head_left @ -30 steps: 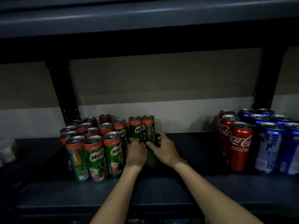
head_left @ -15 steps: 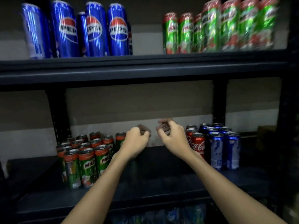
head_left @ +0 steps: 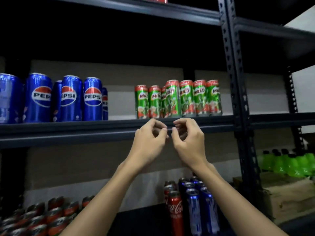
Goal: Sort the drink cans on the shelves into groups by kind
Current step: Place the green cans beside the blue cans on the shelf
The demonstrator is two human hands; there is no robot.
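Pepsi cans (head_left: 66, 99) stand at the upper shelf's (head_left: 102, 132) left, Milo cans (head_left: 179, 99) toward its right. Left hand (head_left: 150, 142) and right hand (head_left: 189, 142) hover below, loosely curled, empty; a hasty grab could topple that tight Milo row.

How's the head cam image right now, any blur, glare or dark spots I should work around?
Head view: Pepsi cans and upper Milo cans lit and readable, with glare streaks; lower Milo cans motion-blurred at the bottom left; space above the cans nearly black; shelf post bowed by the wide lens; both hands sharp.
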